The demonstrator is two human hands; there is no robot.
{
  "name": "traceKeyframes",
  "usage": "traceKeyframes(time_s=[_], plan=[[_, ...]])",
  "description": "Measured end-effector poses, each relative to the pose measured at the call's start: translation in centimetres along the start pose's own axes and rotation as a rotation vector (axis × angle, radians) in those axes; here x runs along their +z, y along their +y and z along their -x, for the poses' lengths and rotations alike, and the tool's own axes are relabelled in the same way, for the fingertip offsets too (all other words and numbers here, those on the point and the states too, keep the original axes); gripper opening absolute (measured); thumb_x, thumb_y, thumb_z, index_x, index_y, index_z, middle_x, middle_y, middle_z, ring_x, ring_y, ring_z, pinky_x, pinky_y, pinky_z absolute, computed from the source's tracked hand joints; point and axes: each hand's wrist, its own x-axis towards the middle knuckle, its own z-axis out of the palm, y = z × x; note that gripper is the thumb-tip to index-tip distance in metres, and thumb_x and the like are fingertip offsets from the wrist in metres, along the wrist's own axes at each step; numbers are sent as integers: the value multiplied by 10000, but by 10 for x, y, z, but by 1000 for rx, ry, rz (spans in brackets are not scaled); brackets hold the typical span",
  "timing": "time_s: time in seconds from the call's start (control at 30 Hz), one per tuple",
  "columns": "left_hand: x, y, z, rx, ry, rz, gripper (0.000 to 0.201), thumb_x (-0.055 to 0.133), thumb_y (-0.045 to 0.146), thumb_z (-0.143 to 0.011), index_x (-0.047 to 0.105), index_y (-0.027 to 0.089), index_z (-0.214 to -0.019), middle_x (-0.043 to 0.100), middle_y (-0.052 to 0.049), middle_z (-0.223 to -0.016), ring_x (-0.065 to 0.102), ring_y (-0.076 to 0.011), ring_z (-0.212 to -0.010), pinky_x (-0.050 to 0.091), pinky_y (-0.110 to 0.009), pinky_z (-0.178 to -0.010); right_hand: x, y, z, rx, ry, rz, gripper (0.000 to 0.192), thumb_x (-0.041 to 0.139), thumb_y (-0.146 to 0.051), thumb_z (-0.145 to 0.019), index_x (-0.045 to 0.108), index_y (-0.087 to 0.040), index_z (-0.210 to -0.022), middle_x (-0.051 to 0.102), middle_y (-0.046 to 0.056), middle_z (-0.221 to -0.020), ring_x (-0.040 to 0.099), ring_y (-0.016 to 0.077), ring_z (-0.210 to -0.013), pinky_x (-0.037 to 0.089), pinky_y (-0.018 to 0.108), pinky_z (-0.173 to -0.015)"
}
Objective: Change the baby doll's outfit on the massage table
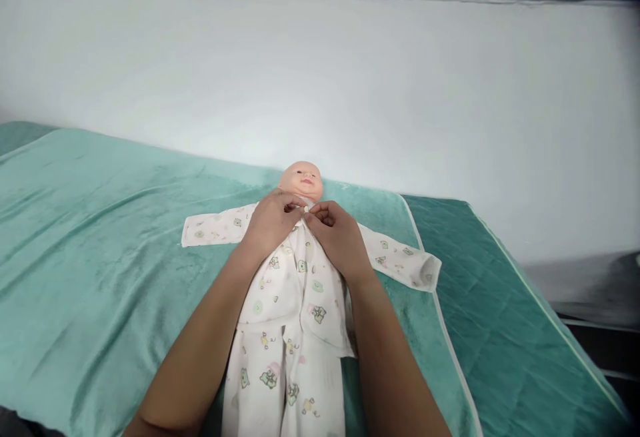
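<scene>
A baby doll (306, 180) lies on its back, dressed in a white printed shirt (317, 287) and matching trousers (270, 377). Both shirt sleeves stretch out sideways, and no doll hands show at the cuffs. At the collar, just below the doll's chin, my left hand (274, 218) pinches one front edge of the shirt. Opposite it, my right hand (337, 231) pinches the other edge, the fingertips of both almost touching. A small pale button or snap seems to sit between them. Lower down, the shirt front hangs apart in a narrow gap.
A light green blanket (125, 243) with some creases covers the bed under the doll. On the right a darker green quilted cover (480, 303) shows past the blanket's pale edge. Behind the bed stands a white wall (320, 77) with a dark band along its top.
</scene>
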Motion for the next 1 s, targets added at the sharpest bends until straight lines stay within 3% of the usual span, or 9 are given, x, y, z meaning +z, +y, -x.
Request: traceKeyframes(time_s=[0.27, 0.4, 0.53, 0.73, 0.83, 1.0], plan=[[-18, 6, 25, 2, -28, 183, 191, 575, 335, -878, 715, 205, -880, 652, -6, -797, 574, -153, -759, 437, -272, -715, -1, -4, 19, -75, 49, 3, 240, 613, -405, -843, 709, -226, -971, 614, -10, -792, 517, 155, -728, 426, 293, -734], [-20, 2, 48, 96, 14, 161, 178, 592, 340, -885, 713, 215, -922, 626, -13, -858, 554, -144, -779, 424, -261, -721, 2, -6, 45, -140, 120, 70, 278, 597, -403, -857, 646, -227, -1067, 579, -1, -871, 490, 142, -712, 441, 292, -745], [-17, -6, 62, 192, 45, 107, 189, 579, 303, -903, 735, 222, -970, 590, -31, -941, 538, -132, -776, 429, -255, -720, 4, -1, 61, -148, 107, 111, 337, 637, -453, -834, 610, -224, -1080, 575, 23, -986, 501, 150, -783, 444, 298, -776], [-11, -10, 65, 328, 91, -192, 258, 500, 272, -954, 718, 237, -1088, 593, -43, -1028, 577, -135, -833, 438, -267, -759, 2, -5, 60, -89, 88, 216, 242, 620, -448, -847, 541, -229, -914, 578, -12, -829, 502, 154, -725, 406, 291, -712], [-8, -10, 64, 299, 153, -321, 210, 548, 289, -940, 698, 243, -1080, 628, -27, -1021, 580, -137, -816, 427, -274, -743, 4, -11, 60, -112, 105, 411, 224, 543, -417, -898, 464, -229, -804, 546, -20, -735, 484, 159, -678, 337, 285, -654], [-3, -11, 60, 227, 239, -249, 76, 579, 211, -905, 655, 216, -905, 617, 1, -886, 508, -121, -686, 413, -279, -687, 9, -19, 55, -121, 111, 614, 269, 456, -366, -950, 399, -225, -728, 535, -1, -696, 437, 163, -642, 244, 297, -622]])
